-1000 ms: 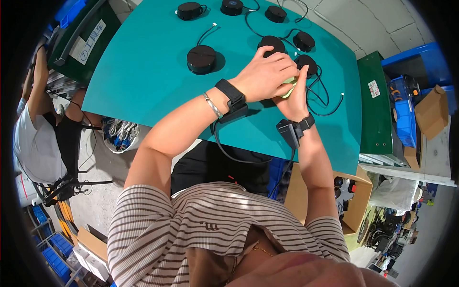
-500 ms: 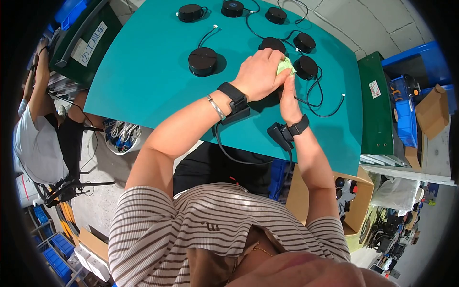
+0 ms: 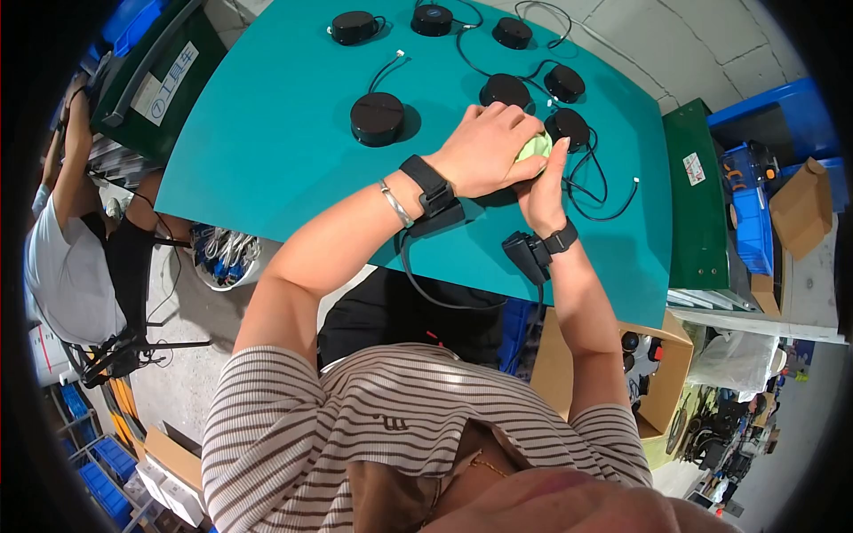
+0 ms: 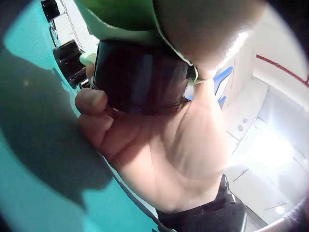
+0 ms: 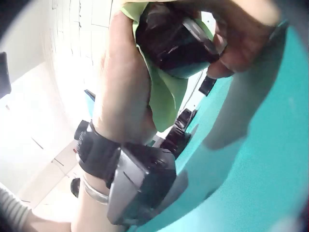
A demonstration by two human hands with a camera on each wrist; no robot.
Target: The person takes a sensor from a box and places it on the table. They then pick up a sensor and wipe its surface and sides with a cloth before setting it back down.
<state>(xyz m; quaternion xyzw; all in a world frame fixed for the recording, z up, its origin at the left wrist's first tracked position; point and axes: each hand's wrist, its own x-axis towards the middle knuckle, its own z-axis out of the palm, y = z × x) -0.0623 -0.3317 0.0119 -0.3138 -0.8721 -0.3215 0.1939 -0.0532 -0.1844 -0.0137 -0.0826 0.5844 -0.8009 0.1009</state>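
My left hand [image 3: 484,151] presses a pale green cloth [image 3: 536,147] over a round black puck-shaped device. In the left wrist view the device's dark, glossy side [image 4: 140,77] shows under the cloth, cradled against the right palm with fingers curled at its edge. The right hand [image 3: 542,197] supports it from the right and below, thumb pointing up beside the cloth. From the right wrist, the black device [image 5: 174,41] sits between both hands, with a loose flap of cloth hanging below. The hands hold it above the teal table [image 3: 275,151], and in the head view they cover the device.
Several similar black devices with thin cables stand around the table, including one at left [image 3: 377,119] and one just beyond the hands [image 3: 569,129]. A cable loops at the right. Beside the table are a green cabinet [image 3: 695,195], a cardboard box [image 3: 671,373] and a seated person [image 3: 75,266].
My hands shift slightly over the device as the left hand moves the cloth on it. More of the cloth shows than a second ago. The devices on the table stay put.
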